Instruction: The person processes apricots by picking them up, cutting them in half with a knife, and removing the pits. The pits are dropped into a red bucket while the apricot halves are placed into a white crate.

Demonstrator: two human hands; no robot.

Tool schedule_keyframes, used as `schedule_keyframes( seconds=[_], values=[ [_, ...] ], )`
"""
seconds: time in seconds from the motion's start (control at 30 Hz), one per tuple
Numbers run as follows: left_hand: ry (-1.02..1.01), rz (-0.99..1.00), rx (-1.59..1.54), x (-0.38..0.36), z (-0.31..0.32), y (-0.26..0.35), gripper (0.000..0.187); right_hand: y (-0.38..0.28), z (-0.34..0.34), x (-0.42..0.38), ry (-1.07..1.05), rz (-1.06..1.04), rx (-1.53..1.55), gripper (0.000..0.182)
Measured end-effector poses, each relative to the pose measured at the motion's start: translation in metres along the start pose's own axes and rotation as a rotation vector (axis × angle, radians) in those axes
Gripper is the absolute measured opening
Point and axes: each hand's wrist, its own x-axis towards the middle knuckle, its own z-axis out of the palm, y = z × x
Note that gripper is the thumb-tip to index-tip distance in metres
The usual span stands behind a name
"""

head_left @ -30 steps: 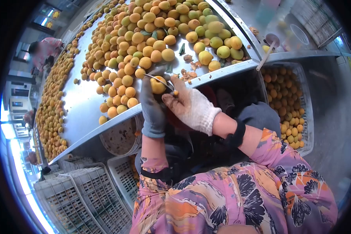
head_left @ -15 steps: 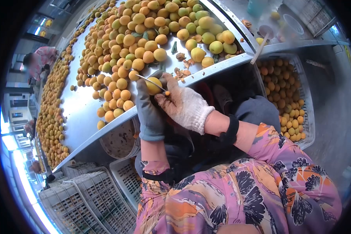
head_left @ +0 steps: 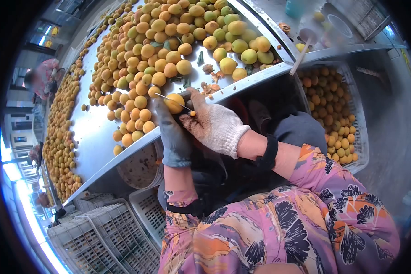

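Note:
My left hand (head_left: 175, 139), in a grey glove, is closed around a yellow-orange apricot (head_left: 173, 106) just off the table's front edge. A white knit glove with brown-stained fingers covers my right hand (head_left: 218, 127). It grips a small thin-bladed knife (head_left: 180, 104), whose blade lies across the apricot; most of the handle is hidden. Beyond my hands, a large heap of apricots (head_left: 137, 55) covers much of the metal table (head_left: 87, 130). Cut scraps and pits (head_left: 210, 87) lie on the table near my right hand.
A white crate (head_left: 361, 150) of apricots stands on the floor at right. Under the table edge are a stained bucket (head_left: 139, 168) and plastic crates (head_left: 93, 230). A long-handled ladle (head_left: 301, 55) rests at the table's right corner. Another person (head_left: 45, 77) is at the far left.
The apricot has shifted slightly left and downward between my hands, and it shows a more orange side. The knife blade still crosses it. My view has tilted a little.

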Motion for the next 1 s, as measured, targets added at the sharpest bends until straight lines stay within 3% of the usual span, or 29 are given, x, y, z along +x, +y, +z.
schedule_keyframes(
  seconds=[0.1, 0.13, 0.33, 0.4, 0.57, 0.63, 0.7, 0.83, 1.0],
  values=[
    [-0.058, -0.023, -0.022, -0.003, -0.001, 0.003, 0.055, -0.01, -0.014, 0.0, -0.073, 0.032, -0.057, 0.057],
    [0.008, 0.15, 0.193, -0.001, 0.0, 0.003, 0.055, -0.009, -0.013, -0.001, -0.069, 0.034, -0.053, 0.057],
    [-0.051, 0.098, 0.242, -0.016, 0.007, 0.02, 0.051, -0.007, -0.007, -0.005, -0.14, 0.045, -0.149, 0.052],
    [-0.074, 0.099, 0.256, -0.014, 0.005, 0.021, 0.049, -0.008, -0.011, -0.006, -0.079, 0.032, -0.171, 0.048],
    [-0.156, 0.074, 0.632, -0.009, 0.002, 0.023, 0.033, -0.008, -0.021, -0.002, -0.085, 0.085, -0.248, 0.037],
    [-0.14, 0.033, 0.598, -0.01, -0.001, 0.015, 0.031, -0.007, -0.025, 0.0, -0.043, 0.099, -0.229, 0.033],
    [-0.164, 0.256, 0.902, -0.009, -0.003, 0.013, 0.032, -0.006, -0.029, 0.0, -0.005, 0.03, -0.244, 0.03],
    [-0.218, 0.23, 0.9, -0.012, -0.004, 0.022, 0.032, 0.003, -0.023, 0.003, -0.026, 0.014, -0.191, 0.03],
    [-0.311, 0.276, 0.988, -0.013, -0.004, 0.028, 0.028, 0.019, -0.014, 0.018, -0.23, -0.103, -0.138, 0.028]
  ],
)
